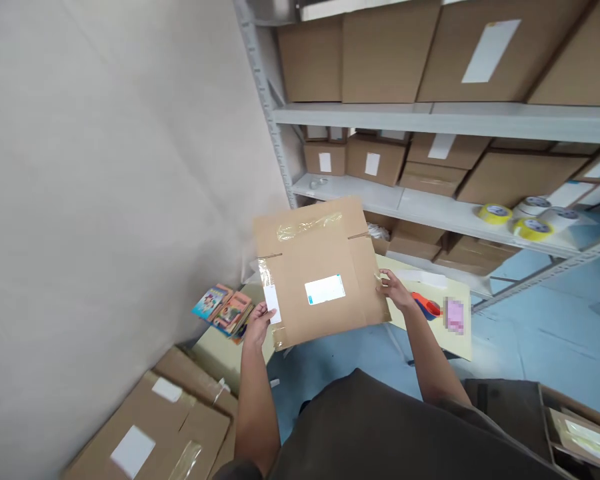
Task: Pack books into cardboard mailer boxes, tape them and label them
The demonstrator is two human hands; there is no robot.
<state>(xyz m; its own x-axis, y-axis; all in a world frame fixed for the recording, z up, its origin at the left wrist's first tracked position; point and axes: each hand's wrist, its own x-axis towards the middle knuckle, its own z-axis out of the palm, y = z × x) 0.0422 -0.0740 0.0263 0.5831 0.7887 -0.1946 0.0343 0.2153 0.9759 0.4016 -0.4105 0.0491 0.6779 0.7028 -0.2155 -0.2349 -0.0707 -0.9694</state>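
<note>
A flattened cardboard box (pixel 310 293) is held up in front of me, above the table. It carries a white label (pixel 325 289) near its middle, strips of clear tape, and a second white label (pixel 272 304) at its left edge. My left hand (pixel 258 325) grips the lower left edge, thumb on the front by that second label. At the right edge, my right hand (pixel 393 289) pinches the cardboard, with fingers partly behind it. The box hides the middle of the table.
Books (pixel 227 308) lie on the table's left end. A red and blue tape dispenser (pixel 427 305) rests on the table's right end (pixel 457 347). Shelves (pixel 430 119) with boxes and tape rolls (pixel 533 229) stand behind. Cardboard (pixel 145 413) leans at lower left; an open box (pixel 510 410) sits lower right.
</note>
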